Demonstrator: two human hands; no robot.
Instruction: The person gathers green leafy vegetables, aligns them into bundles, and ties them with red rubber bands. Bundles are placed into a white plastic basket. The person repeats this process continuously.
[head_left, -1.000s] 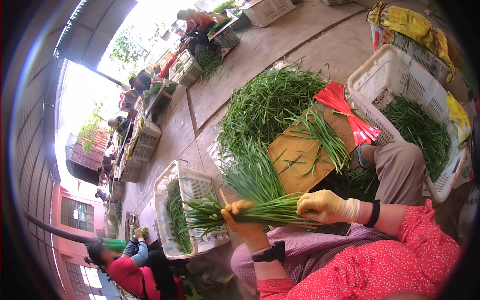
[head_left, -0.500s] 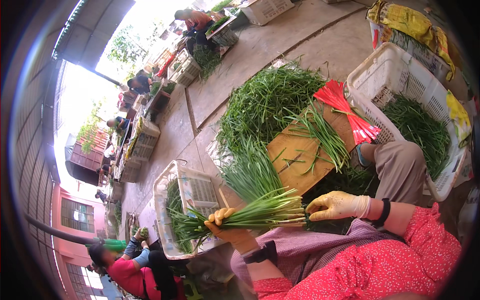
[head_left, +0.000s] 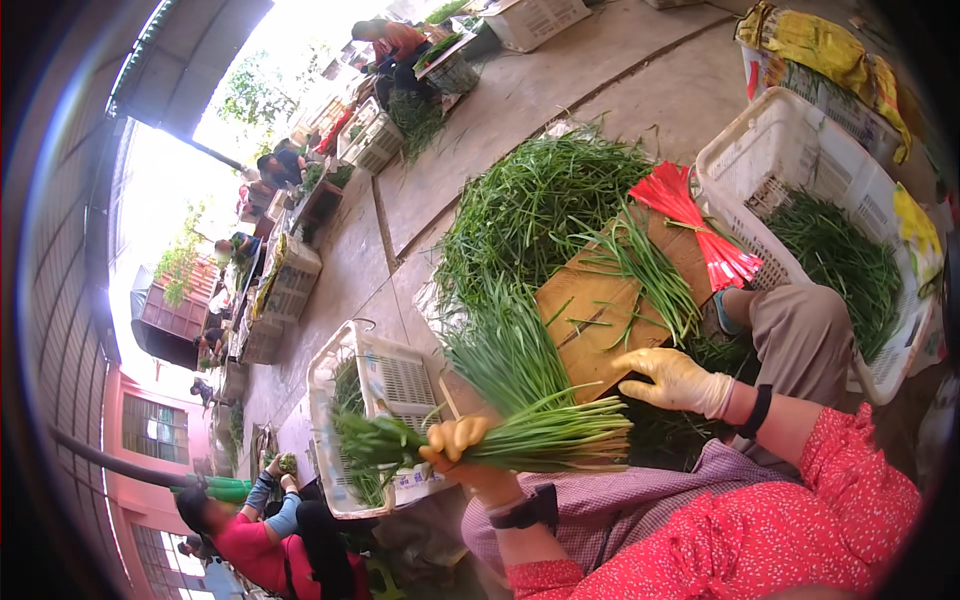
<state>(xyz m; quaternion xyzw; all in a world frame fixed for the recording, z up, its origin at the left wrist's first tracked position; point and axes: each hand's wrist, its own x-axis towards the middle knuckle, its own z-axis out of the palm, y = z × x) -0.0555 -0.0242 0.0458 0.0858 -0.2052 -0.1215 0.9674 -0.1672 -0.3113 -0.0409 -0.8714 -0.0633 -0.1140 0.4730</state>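
left hand (head_left: 462,447) clenched round a bunch of chives (head_left: 520,440), held over the lap beside the white crate (head_left: 340,380). right hand (head_left: 675,380) open, grip released, near the board (head_left: 600,310). chives look light, limp, bruisable; best held mid-stalk.

One head-worn fisheye view, looking down and forward over the lap.

The camera sits close above the gloved left hand (head_left: 462,443) and right hand (head_left: 676,380), both entering from the lower edge. It faces outward across the wooden board (head_left: 612,310) to the concrete floor (head_left: 520,120); straight lines bend near the dark rim. No second view overlaps it.
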